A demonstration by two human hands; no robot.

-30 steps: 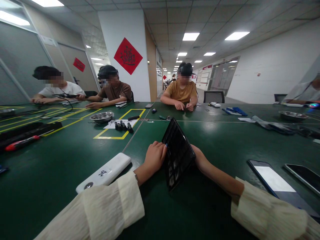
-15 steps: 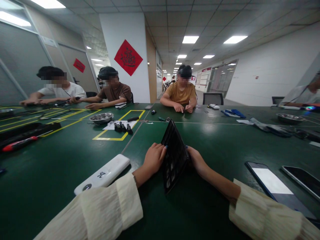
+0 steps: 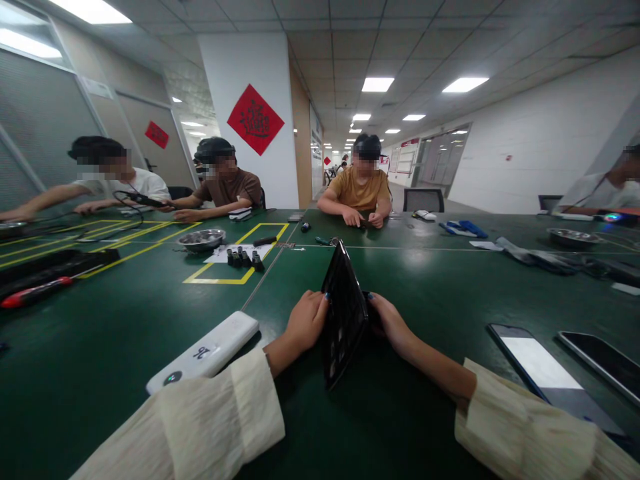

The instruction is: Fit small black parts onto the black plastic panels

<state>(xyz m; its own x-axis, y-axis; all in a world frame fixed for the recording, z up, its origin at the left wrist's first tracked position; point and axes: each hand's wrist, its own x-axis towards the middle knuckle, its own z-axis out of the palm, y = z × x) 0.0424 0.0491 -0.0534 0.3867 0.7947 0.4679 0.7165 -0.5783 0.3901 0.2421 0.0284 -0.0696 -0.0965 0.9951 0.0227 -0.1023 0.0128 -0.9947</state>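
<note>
A black tablet-like slab [image 3: 343,317] stands nearly on edge on the green table [image 3: 125,320], its glossy face turned left. My left hand [image 3: 305,322] presses against its left face with fingers curled round the edge. My right hand [image 3: 393,323] grips its right side from behind; part of those fingers is hidden by the slab. Both sleeves are cream.
A white power bank [image 3: 205,352] lies left of my left arm. Two phones [image 3: 537,363] [image 3: 607,360] lie at the right. A metal bowl [image 3: 203,239], small black parts [image 3: 244,257] and a red-handled screwdriver [image 3: 35,291] lie farther left. Several people sit around the table.
The slab has been tipped further upright, from leaning right to nearly on edge. Both hands stayed on it. The view shifted slightly.
</note>
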